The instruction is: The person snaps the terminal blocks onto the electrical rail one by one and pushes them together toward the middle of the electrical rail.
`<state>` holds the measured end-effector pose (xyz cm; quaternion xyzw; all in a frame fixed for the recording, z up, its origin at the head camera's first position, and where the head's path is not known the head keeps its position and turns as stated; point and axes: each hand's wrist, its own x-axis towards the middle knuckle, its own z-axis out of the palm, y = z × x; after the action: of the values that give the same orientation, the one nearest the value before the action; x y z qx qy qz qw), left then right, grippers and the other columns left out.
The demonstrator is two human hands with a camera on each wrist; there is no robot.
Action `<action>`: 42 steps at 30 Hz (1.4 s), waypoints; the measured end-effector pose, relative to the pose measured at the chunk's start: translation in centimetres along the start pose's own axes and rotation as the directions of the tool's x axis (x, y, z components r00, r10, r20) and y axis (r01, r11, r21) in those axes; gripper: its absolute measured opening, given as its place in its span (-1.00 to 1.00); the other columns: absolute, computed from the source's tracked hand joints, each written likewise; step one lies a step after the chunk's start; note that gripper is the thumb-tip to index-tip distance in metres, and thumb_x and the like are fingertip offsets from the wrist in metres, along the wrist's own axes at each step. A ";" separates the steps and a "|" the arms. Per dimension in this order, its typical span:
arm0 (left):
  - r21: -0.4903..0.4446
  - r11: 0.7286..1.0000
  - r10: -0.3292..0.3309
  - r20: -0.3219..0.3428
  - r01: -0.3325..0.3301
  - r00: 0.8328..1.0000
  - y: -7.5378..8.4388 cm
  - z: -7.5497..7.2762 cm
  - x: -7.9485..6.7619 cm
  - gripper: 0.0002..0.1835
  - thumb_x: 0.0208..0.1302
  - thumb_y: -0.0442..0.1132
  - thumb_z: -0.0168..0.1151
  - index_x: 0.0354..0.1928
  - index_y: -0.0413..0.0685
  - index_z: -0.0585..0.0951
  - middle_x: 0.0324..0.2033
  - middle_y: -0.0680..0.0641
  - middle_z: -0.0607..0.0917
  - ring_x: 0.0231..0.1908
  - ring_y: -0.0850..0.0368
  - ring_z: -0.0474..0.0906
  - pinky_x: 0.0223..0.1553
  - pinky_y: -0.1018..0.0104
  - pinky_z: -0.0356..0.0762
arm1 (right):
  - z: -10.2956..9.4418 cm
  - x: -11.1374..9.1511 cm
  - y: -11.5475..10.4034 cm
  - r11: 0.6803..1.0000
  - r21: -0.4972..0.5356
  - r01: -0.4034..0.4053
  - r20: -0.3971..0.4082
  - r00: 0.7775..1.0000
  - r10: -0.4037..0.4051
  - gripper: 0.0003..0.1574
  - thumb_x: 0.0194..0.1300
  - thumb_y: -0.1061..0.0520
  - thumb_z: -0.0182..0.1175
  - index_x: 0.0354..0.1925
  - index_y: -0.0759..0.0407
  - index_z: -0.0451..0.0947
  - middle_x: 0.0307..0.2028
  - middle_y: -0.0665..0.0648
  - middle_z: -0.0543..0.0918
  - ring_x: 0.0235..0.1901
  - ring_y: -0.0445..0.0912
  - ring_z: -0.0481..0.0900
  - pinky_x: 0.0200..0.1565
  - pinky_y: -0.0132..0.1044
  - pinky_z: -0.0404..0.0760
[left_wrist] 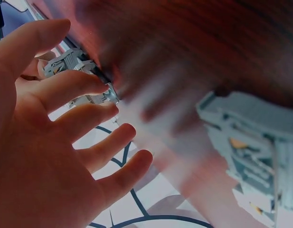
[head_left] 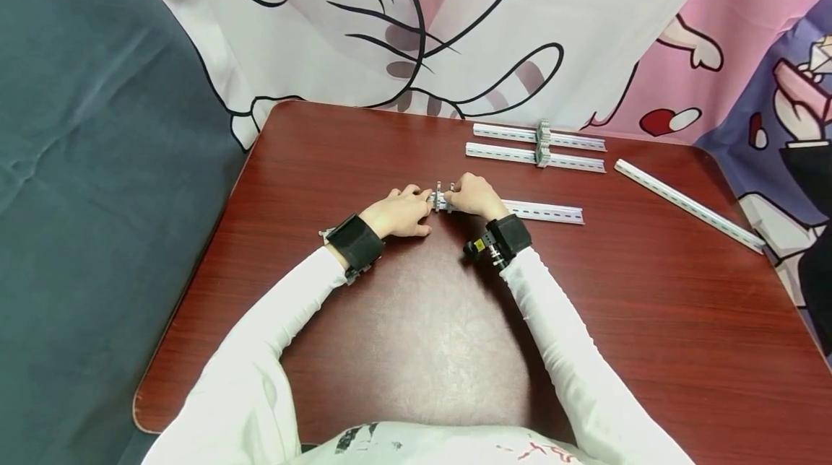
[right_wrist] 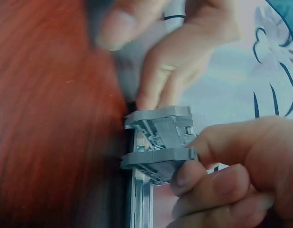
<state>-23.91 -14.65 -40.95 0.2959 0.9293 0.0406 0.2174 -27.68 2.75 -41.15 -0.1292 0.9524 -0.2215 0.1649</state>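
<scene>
A slotted metal DIN rail (head_left: 546, 211) lies across the middle of the table. Two thin grey terminal blocks stand on it a short gap apart, the farther terminal block (right_wrist: 170, 128) and the nearer terminal block (right_wrist: 158, 156) in the right wrist view. My right hand (head_left: 477, 196) pinches the nearer one at its edge between thumb and curled fingers. On the rail's left end rests my left hand (head_left: 399, 212), fingers loosely spread, fingertips beside the farther block. Close to the left wrist camera, another grey terminal block piece (left_wrist: 248, 156) shows blurred.
Behind, two parallel rails (head_left: 500, 152) carry a joined row of grey terminal blocks (head_left: 542, 144) across them. Another bare rail (head_left: 689, 205) lies slanted at the table's right side. A patterned cloth (head_left: 364, 24) hangs along the far edge of the brown table (head_left: 403, 320).
</scene>
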 end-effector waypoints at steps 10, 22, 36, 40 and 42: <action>-0.006 1.000 -0.009 -0.009 0.009 1.000 0.2 0.5 0.4 -0.68 0.38 0.05 0.10 -0.20 -0.05 0.64 0.47 -0.23 0.14 0.45 -0.15 0.03 0.30 -0.10 0.22 | -0.3 0.3 -0.6 0.997 -0.054 -0.053 0.102 0.993 0.059 -0.59 0.28 0.04 0.06 -0.70 0.04 0.33 -0.65 -0.01 0.37 -0.50 -0.07 0.38 -0.41 -0.29 0.35; -0.007 1.000 -0.017 -0.040 0.017 0.999 0.1 0.1 -0.2 -0.68 0.36 0.03 0.13 -0.18 -0.08 0.64 0.46 -0.24 0.18 0.40 -0.15 0.12 0.27 -0.11 0.23 | -0.7 0.6 -2.2 0.990 -0.122 -0.074 0.138 0.986 0.091 -0.68 0.31 0.05 0.05 -0.57 0.10 0.38 -0.48 0.08 0.45 -0.36 -0.04 0.44 -0.25 -0.25 0.43; -0.032 0.999 0.027 -0.064 -0.029 0.998 -2.1 -0.4 -2.3 -0.46 0.43 -0.05 0.02 0.40 0.00 0.35 0.37 -0.16 0.38 0.38 -0.17 0.18 0.30 -0.15 0.19 | -0.5 0.1 -1.8 0.985 -0.146 -0.088 0.081 0.992 0.100 -0.66 0.30 -0.01 0.09 -0.53 0.14 0.46 -0.29 0.20 0.61 -0.25 0.02 0.51 -0.06 -0.09 0.56; -0.088 0.996 0.013 -0.202 -0.032 0.979 -3.3 -0.6 -4.3 -0.58 0.41 -0.14 0.04 0.24 -0.10 0.54 0.15 -0.14 0.62 0.12 -0.07 0.53 0.09 0.01 0.46 | -0.3 -0.1 -2.0 0.987 -0.117 -0.108 0.060 0.991 0.115 -0.67 0.31 -0.04 0.11 -0.47 0.16 0.47 -0.27 0.21 0.60 -0.24 0.03 0.51 -0.07 -0.07 0.55; -0.127 0.992 -0.022 -0.253 -0.010 0.967 -3.8 -0.6 -5.4 -0.65 0.40 -0.18 0.05 0.11 -0.14 0.63 -0.03 -0.13 0.71 -0.13 0.00 0.64 -0.11 0.11 0.53 | -0.1 -0.3 -1.9 0.989 -0.107 -0.105 0.046 0.993 0.111 -0.67 0.30 -0.03 0.11 -0.51 0.14 0.43 -0.34 0.17 0.56 -0.29 0.02 0.50 -0.12 -0.10 0.54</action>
<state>-22.22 -20.81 -39.13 0.2709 0.9459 0.1365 0.1150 -27.08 1.23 -40.06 -0.0916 0.9637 -0.1586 0.1944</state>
